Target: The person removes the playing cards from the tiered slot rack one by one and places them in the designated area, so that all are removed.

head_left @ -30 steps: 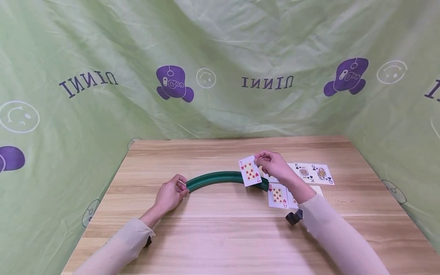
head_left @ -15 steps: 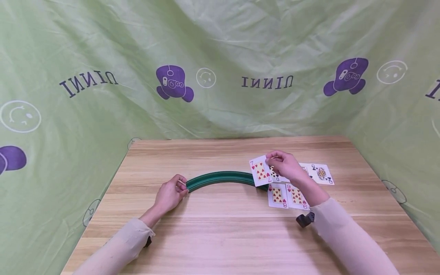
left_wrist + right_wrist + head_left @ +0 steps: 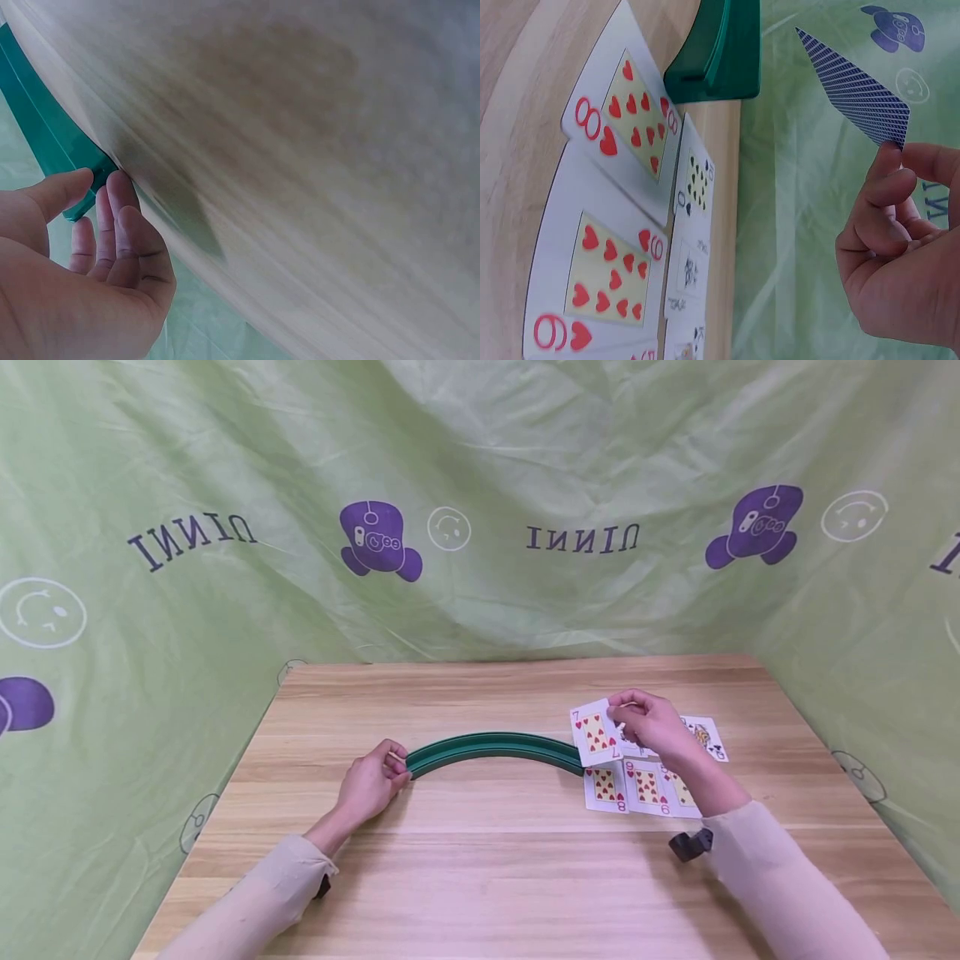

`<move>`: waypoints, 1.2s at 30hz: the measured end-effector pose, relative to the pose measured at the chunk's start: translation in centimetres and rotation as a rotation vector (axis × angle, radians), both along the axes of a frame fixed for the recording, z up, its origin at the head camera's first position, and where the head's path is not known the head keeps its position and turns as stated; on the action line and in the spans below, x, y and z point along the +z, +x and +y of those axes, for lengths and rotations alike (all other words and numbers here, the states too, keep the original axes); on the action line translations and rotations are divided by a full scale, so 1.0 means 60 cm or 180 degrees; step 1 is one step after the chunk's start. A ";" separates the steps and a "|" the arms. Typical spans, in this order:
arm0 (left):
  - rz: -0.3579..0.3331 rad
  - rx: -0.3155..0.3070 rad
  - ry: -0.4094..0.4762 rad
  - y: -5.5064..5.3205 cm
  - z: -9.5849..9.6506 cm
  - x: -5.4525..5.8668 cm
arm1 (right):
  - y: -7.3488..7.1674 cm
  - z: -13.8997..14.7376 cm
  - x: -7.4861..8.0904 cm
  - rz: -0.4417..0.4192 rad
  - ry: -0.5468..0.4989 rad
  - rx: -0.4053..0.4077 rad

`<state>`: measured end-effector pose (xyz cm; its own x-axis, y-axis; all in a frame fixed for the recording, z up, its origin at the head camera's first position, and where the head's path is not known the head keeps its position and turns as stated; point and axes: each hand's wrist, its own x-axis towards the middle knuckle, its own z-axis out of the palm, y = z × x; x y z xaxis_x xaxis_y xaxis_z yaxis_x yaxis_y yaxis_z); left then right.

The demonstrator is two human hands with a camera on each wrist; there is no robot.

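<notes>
A curved green card holder [image 3: 495, 745] lies on the table, its groove running along its length. At its left end my left hand [image 3: 371, 783] grips the tip, thumb [image 3: 71, 187] on one face and fingers curled at the other. My right hand [image 3: 652, 725] pinches the seven of hearts [image 3: 596, 732] by its upper right corner, held up over the holder's right end; its blue patterned back shows in the right wrist view. Below it lie the eight of hearts [image 3: 604, 787] and nine of hearts [image 3: 647, 787], face up.
A red-suited card [image 3: 681, 792] lies beside the nine. The back row holds the queen of spades [image 3: 706, 739], the king of spades [image 3: 686, 349] and the ten of spades [image 3: 697, 184], partly behind my hand. Green cloth [image 3: 480, 593] surrounds the wooden table [image 3: 480, 877].
My right hand has carried the seven of hearts to the right, from over the holder to its right end. My left hand and the holder have stayed in place.
</notes>
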<state>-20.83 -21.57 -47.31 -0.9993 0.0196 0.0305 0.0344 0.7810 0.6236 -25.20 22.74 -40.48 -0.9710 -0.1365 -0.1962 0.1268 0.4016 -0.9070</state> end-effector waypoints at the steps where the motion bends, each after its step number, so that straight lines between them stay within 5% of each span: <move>1: 0.0004 -0.0003 0.0003 0.000 0.000 0.000 | 0.001 0.004 0.000 -0.0002 0.0030 -0.0018; 36: -0.0024 -0.0007 0.0001 0.000 0.000 0.001 | 0.038 0.136 -0.001 0.0008 0.0280 -0.0357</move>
